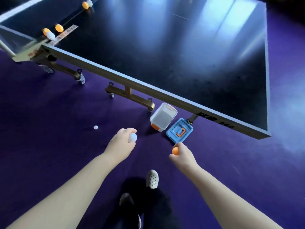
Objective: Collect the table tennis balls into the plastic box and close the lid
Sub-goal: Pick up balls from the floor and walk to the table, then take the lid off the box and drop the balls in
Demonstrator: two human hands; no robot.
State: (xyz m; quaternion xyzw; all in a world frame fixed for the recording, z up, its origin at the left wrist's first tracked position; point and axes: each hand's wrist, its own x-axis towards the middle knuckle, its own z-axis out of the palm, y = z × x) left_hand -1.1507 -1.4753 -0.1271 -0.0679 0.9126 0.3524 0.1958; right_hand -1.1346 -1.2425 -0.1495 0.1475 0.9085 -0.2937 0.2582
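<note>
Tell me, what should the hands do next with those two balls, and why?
Probably carry both forward and drop them into the plastic box. The left hand grips a white ball, the right hand an orange ball, and the box stands open just ahead, its blue lid lying beside it. A loose ball lies on the floor, so the hands need freeing.

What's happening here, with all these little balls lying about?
A person is gathering table tennis balls. The left hand holds a white ball and the right hand holds an orange ball, both above the purple floor near the open plastic box, which looks empty. Its blue lid lies beside it. A loose white ball sits on the floor, and other balls rest on the table tennis table.
</note>
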